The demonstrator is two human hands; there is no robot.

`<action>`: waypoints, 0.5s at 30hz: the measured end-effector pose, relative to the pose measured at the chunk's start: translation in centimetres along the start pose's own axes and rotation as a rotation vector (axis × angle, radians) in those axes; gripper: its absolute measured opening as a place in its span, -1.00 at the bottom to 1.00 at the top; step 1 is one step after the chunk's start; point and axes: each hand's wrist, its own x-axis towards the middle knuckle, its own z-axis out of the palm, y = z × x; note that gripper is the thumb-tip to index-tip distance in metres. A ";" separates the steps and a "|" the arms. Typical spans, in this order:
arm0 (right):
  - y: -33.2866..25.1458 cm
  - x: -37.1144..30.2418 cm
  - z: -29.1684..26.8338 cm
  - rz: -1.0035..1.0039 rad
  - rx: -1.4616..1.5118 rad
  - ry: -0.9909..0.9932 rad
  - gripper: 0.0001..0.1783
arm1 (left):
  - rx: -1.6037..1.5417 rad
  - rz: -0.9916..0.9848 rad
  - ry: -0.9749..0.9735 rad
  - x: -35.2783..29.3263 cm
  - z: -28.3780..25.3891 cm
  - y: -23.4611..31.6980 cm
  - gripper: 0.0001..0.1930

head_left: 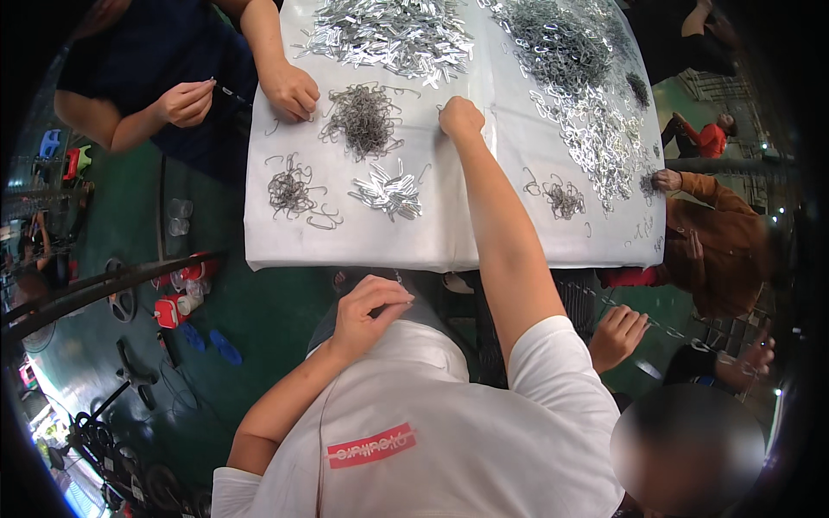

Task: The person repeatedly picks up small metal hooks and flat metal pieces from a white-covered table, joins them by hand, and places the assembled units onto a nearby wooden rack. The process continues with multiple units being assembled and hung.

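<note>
My right hand [462, 117] reaches far over the white-covered table [345, 246], its fingers closed at the tabletop; a thin bit of wire seems to show at the fingertips, but what they hold is hidden. Above my lap, my left hand [371, 315] has thumb and fingers pinched together, on something too small to make out. Left of my right hand lies a heap of grey wire hooks [363, 121]. Closer to me are a small heap of shiny flat metal pieces [389, 192] and another, looser cluster of wire hooks [292, 190].
Larger piles of flat metal pieces [389, 39], dark wire pieces [553, 43] and shiny links [596, 142] cover the far table. A co-worker's hands [289, 91] work at the left. At the right, another person's hand [618, 337] is by a metal chain [669, 330].
</note>
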 end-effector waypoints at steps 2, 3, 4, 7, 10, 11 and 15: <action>0.2 -0.9 0.7 -0.052 0.036 -0.067 -0.70 | -0.018 -0.016 0.021 -0.3 0.1 -0.1 -0.84; 0.3 -1.6 0.9 -0.076 0.055 -0.098 -0.71 | -0.026 -0.022 0.030 -0.4 0.1 -0.2 -0.84; 0.6 -2.9 1.1 -0.133 0.195 -0.090 -0.72 | -0.032 -0.019 0.023 -0.5 0.0 -0.4 -0.84; 2.3 -10.5 1.5 -0.233 0.700 -0.156 -0.81 | -0.054 -0.027 -0.007 -0.9 -0.4 -0.8 -0.84; 3.5 -19.2 0.1 -0.191 1.168 -0.347 -0.87 | -0.054 0.047 -0.039 -1.0 -0.7 -1.4 -0.81; 3.6 -22.3 -0.4 -0.136 1.288 -0.331 -0.88 | -0.057 0.024 -0.068 -1.2 -0.8 -1.4 -0.86; 3.3 -32.1 -1.9 0.038 1.620 -0.270 -0.87 | -0.029 0.032 -0.100 -1.4 -1.1 -1.5 -0.86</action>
